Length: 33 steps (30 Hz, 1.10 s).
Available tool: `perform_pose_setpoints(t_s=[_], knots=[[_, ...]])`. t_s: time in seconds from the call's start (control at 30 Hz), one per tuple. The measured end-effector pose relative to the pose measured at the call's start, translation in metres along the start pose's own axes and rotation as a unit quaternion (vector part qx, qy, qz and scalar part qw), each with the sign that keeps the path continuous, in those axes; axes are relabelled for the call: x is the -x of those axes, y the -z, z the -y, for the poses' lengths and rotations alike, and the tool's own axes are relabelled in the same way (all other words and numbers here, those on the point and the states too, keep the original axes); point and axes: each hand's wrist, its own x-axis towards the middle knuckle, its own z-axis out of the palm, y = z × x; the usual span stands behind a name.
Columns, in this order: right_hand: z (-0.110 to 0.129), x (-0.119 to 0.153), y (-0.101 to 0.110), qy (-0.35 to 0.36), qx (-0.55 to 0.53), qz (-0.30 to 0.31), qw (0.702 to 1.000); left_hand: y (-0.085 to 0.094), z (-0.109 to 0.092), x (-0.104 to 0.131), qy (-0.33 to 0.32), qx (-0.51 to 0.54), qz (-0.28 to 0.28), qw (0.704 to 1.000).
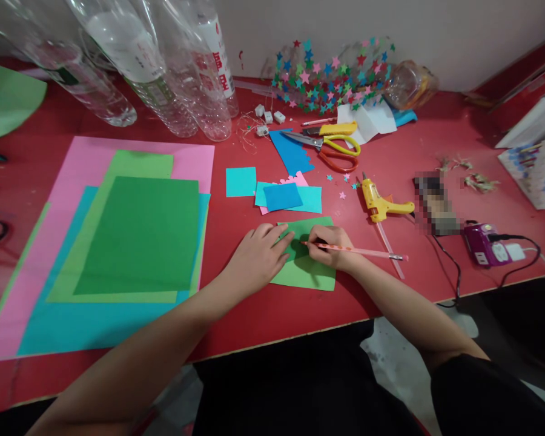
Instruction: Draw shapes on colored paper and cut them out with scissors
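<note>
My right hand point(329, 247) grips a pink patterned pencil point(367, 250), its tip down on a light green sheet point(306, 280) of paper or foam. A darker green patch point(295, 247) shows between my hands; whether it is a smaller piece or shadow I cannot tell. With fingers spread, my left hand point(262, 251) lies flat at the sheet's left edge, fingertips on it. Just beyond are a turquoise square point(240, 181) and a blue rectangle point(283, 197) on a turquoise strip point(312, 198).
Large coloured sheets point(140, 236) lie stacked at left, below plastic bottles point(209, 91). Yellow-and-red-handled scissors point(340, 151), a yellow cutter point(338, 128) and a star-covered bottle point(327, 79) are behind. At right are a yellow glue gun point(381, 203) and a purple power adapter point(485, 244).
</note>
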Motion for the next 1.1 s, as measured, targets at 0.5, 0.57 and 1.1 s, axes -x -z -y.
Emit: perform_pose_setpoints(t_s=[0.5, 0.57, 1.1], knots=[[0.004, -0.008, 0.018, -0.202, -0.264, -0.044, 0.942, 0.000, 0.000, 0.000, 0.004, 0.007, 0.000, 1.000], [0.005, -0.008, 0.020, -0.213, -0.285, -0.055, 0.933, 0.000, 0.001, -0.001, 0.011, 0.009, -0.008, 1.000], [0.010, 0.001, 0.007, -0.038, -0.073, 0.020, 0.996, 0.001, 0.002, -0.003, 0.030, 0.040, -0.009, 0.999]])
